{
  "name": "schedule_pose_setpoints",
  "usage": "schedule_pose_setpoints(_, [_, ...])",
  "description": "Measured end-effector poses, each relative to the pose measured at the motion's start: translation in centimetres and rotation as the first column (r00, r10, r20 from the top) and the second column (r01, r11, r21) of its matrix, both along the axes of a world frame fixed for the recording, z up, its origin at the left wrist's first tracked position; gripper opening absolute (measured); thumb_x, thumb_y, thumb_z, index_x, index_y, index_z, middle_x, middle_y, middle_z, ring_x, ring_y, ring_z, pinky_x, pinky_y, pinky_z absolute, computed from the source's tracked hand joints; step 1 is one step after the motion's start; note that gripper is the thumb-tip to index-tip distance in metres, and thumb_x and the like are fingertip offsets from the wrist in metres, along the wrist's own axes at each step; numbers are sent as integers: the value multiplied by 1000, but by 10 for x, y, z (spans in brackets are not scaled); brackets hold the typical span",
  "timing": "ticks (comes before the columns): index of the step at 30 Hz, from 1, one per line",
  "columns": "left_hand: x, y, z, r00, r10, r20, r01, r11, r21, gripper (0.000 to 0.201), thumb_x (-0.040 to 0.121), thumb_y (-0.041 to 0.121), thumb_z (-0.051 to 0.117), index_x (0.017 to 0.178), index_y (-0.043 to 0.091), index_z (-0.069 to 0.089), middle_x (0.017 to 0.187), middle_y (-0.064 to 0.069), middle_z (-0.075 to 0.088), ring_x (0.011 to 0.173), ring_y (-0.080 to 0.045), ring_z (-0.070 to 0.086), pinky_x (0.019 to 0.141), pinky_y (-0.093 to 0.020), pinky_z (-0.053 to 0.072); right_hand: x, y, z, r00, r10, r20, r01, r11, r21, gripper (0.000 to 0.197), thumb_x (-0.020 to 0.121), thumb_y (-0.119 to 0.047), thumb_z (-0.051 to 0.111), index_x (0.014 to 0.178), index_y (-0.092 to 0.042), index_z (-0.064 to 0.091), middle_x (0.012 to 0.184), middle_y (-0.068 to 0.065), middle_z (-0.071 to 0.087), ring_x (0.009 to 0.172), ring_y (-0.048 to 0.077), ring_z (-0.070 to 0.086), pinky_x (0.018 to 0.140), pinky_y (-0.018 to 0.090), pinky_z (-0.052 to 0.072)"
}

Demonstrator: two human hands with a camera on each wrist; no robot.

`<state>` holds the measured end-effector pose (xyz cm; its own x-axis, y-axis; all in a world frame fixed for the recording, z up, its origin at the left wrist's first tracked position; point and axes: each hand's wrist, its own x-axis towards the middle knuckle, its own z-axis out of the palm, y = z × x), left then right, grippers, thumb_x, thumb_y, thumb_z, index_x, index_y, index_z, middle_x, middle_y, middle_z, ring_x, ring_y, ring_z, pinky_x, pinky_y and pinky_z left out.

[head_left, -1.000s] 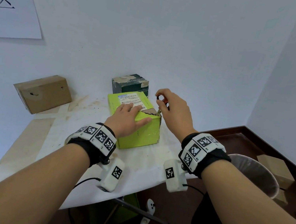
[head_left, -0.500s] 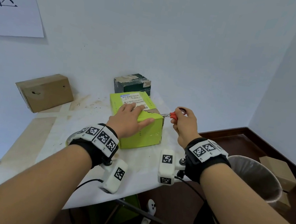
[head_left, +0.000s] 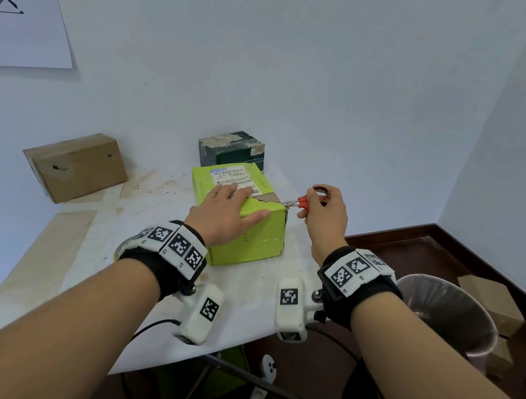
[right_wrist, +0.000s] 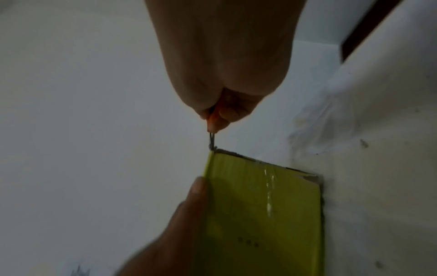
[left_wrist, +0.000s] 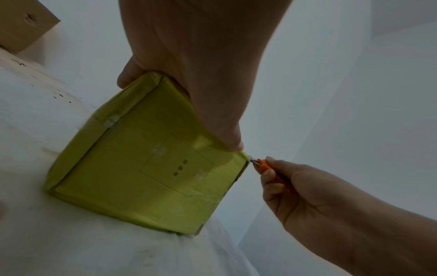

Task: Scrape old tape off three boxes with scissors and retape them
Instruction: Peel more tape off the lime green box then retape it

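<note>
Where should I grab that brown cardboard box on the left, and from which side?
Probably take the brown cardboard box by its two long side faces, coming down from above. It lies flat on the table with its top clear and nothing beside it; the wall behind likely blocks a reach from the rear.

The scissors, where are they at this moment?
In the head view the scissors are in the right hand, with the tip at the top right corner of the green box.
</note>
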<state>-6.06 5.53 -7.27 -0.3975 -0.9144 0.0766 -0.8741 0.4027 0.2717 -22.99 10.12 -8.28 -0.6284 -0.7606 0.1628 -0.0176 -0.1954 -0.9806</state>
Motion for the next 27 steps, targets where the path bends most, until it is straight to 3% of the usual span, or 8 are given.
schedule_pose_setpoints(3, [0, 0, 0, 1000, 4, 1, -4, 1000, 5, 75, 87, 73, 29, 150, 33, 20, 160, 2, 12, 148, -19, 4, 115, -55, 20, 2, 5, 5, 959, -30, -281, 9, 997, -76, 11, 91, -16, 55, 102, -15, 52, 81, 2, 67, 56, 12, 60, 56, 15, 48])
schedule_pose_setpoints(6, [1, -1, 0, 1000, -4, 0, 4, 1000, -2, 75, 87, 72, 29, 150, 32, 21, 160, 2, 12, 147, -19, 4, 115, -55, 20, 3, 4, 8, 866, -24, -499, -4, 998, -56, 17, 88, -18, 58, 102, -15, 49, 80, -4, 59, 73, 25, 61, 67, 42, 55])
schedule_pose_setpoints(8, [1, -2, -2, 1000, -10, -8, 10, 1000, -12, 75, 87, 72, 30, 150, 32, 22, 159, 1, 14, 147, -19, 5, 116, -54, 20, 4, 4, 10, 834, -10, -552, -8, 1000, -30, 16, 89, -18, 56, 102, -13, 46, 77, -5, 52, 76, 28, 60, 69, 51, 52])
schedule_pose_setpoints(12, [2, -4, -3, 1000, -12, -10, 12, 1000, -12, 76, 87, 72, 30, 150, 31, 22, 159, -1, 15, 147, -20, 6, 116, -53, 19, 6, 5, 13, 819, 15, -573, -14, 1000, 6, 16, 91, -19, 52, 103, -13, 42, 86, 4, 64, 83, 29, 63, 76, 48, 50])
schedule_pose_setpoints(15, [2, -5, -3, 1000, -19, 4, 19, 1000, -19, 77, 87, 73, 29, 150, 30, 22, 159, -2, 16, 147, -20, 7, 116, -52, 19, 5, 7, 11, 851, 37, -525, -29, 999, 22, 14, 91, -17, 50, 100, -16, 40, 86, 1, 70, 80, 23, 64, 71, 39, 53])
schedule_pose_setpoints(19, [1, -5, -3, 1000, -15, 4, 15, 1000, -24, 76, 87, 73, 29, 150, 30, 22, 159, -2, 16, 147, -20, 7, 116, -53, 20, 4, 13, 3, 971, 38, -234, -37, 999, 7, 9, 96, -15, 50, 102, -11, 45, 90, 6, 70, 59, 6, 60, 49, 12, 45])
schedule_pose_setpoints(24, [0, -4, -3, 1000, -26, 5, 26, 999, -32, 76, 87, 72, 29, 150, 30, 22, 159, -3, 16, 147, -22, 8, 115, -54, 21, 1, 12, -2, 998, 53, -25, -53, 999, -12, 1, 96, -16, 52, 97, -15, 51, 83, 5, 69, 42, 0, 55, 46, 11, 41])
schedule_pose_setpoints(27, [4, -4, -2, 999, -32, -17, 32, 999, -23, 74, 88, 71, 31, 150, 30, 23, 159, -3, 16, 147, -21, 8, 117, -52, 19, -9, 11, 9, 991, -128, 49, 134, 978, -162, 5, 95, -12, 50, 92, -16, 51, 77, 3, 70, 45, 4, 54, 49, 13, 43])
